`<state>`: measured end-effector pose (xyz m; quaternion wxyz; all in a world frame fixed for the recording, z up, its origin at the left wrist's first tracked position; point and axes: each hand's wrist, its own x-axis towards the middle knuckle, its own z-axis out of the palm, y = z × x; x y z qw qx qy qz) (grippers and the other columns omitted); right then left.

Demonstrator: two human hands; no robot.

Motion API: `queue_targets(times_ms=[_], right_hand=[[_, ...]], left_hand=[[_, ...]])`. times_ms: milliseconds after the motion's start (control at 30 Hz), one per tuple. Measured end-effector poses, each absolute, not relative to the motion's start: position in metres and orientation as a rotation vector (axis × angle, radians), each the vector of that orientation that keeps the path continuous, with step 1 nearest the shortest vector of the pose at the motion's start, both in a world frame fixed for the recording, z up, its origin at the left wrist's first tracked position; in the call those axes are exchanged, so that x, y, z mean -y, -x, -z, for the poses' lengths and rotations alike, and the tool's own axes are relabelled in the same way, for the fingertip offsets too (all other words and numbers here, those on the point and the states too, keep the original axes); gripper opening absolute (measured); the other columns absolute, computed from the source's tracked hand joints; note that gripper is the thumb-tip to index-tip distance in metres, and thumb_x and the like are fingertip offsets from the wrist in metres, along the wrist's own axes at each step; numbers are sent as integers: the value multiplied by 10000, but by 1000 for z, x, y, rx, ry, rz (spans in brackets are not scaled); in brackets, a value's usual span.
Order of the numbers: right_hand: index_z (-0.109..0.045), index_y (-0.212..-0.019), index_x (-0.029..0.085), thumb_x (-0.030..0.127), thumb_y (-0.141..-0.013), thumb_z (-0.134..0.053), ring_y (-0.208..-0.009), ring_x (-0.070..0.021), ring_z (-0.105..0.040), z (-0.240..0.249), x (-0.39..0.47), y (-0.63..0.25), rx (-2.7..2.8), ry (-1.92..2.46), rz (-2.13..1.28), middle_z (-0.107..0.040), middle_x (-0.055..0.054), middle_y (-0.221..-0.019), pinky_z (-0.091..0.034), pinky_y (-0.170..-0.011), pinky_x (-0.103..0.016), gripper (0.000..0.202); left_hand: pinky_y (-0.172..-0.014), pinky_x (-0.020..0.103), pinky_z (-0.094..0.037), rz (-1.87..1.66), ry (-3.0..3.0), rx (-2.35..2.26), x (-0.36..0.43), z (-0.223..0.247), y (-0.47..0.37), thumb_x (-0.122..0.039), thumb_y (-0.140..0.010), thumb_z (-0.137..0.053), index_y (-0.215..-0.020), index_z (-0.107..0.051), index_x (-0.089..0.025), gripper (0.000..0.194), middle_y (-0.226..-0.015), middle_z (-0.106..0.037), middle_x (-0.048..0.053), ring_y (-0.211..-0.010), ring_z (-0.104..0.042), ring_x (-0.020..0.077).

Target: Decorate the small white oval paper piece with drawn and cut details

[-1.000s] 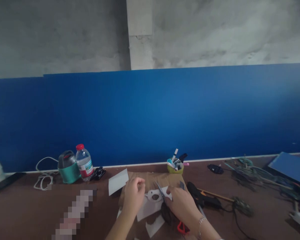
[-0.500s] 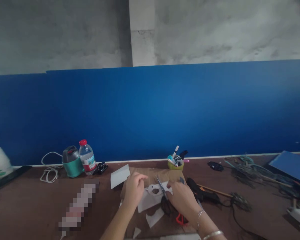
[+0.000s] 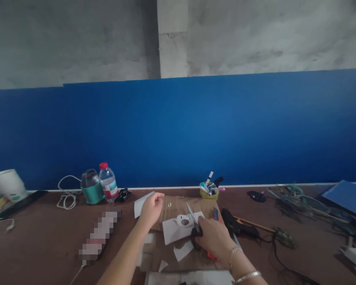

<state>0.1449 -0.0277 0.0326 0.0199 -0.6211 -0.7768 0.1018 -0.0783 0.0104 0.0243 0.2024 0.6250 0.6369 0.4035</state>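
Head view: scissors in hand beside cut paper

The right hand (image 3: pixel 212 237) has its fingers closed on the dark handles of the scissors (image 3: pixel 192 213), blades pointing away from the person. The left hand (image 3: pixel 151 209) is curled above the brown cardboard (image 3: pixel 178 204); whether it pinches anything cannot be told. This looks like a handling pause between cuts; a next move would call for keeping the tips clear of the paper. The white sheet (image 3: pixel 170 232) lies flat on the cardboard, straight-edged, with a white ring-shaped piece (image 3: pixel 179 219) on it and a jagged scrap (image 3: pixel 184 251) nearby.
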Motion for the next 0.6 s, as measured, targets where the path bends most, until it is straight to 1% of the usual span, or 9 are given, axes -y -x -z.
queue_targets(times_ms=[167,267,333,400,467,533,600], right_hand=[[-605,-926,112,144,-657,-517,-883,-287,-651,-27,25,-141,2370,1953,-296,-701,-160,-902,-396,-660,-287,285],[-598,-900,114,133,-642,-495,-859,-283,-648,-29,20,-145,2290,1957,-292,-698,-157,-870,-393,-650,-294,278],[-591,-917,120,139,-643,-488,-839,-273,-642,-32,18,-149,2198,1936,-301,-694,-148,-855,-389,-638,-291,294],[-584,-955,135,148,-658,-487,-793,-248,-635,-33,15,-150,2099,1857,-360,-689,-114,-803,-383,-620,-280,313],[-572,-990,151,162,-676,-495,-724,-208,-622,-31,11,-150,1995,1677,-520,-677,-63,-739,-388,-604,-261,324],[-547,-1051,153,180,-681,-511,-661,-170,-606,-25,8,-146,1868,1453,-790,-654,-19,-691,-400,-572,-238,374],[-516,-1119,144,196,-669,-540,-606,-142,-589,-20,7,-141,1754,1280,-1069,-630,10,-659,-400,-515,-210,454]], left_hand=[[-761,280,-448,-1094,-1645,-1932,0,-11,110,-184,-783,-431,-897,-616,-171,218,-935,-686,72,-847,-625,190],[-719,275,-441,-1054,-1595,-2010,10,2,121,-155,-745,-470,-828,-595,-171,151,-814,-679,65,-780,-630,193],[-671,267,-433,-989,-1560,-2060,14,9,125,-195,-739,-506,-785,-572,-179,82,-714,-656,41,-708,-627,192],[-636,253,-422,-943,-1541,-2068,17,16,127,-225,-740,-518,-742,-551,-191,47,-667,-635,17,-675,-623,184],[-585,234,-415,-917,-1522,-2035,19,20,127,-238,-742,-517,-725,-535,-198,47,-603,-609,-13,-605,-617,167],[-540,225,-407,-902,-1500,-2010,21,22,125,-240,-753,-498,-727,-521,-200,53,-552,-583,-37,-522,-597,150],[-557,225,-408,-916,-1488,-2023,25,21,124,-241,-753,-495,-743,-514,-199,47,-575,-584,-35,-538,-596,147]])
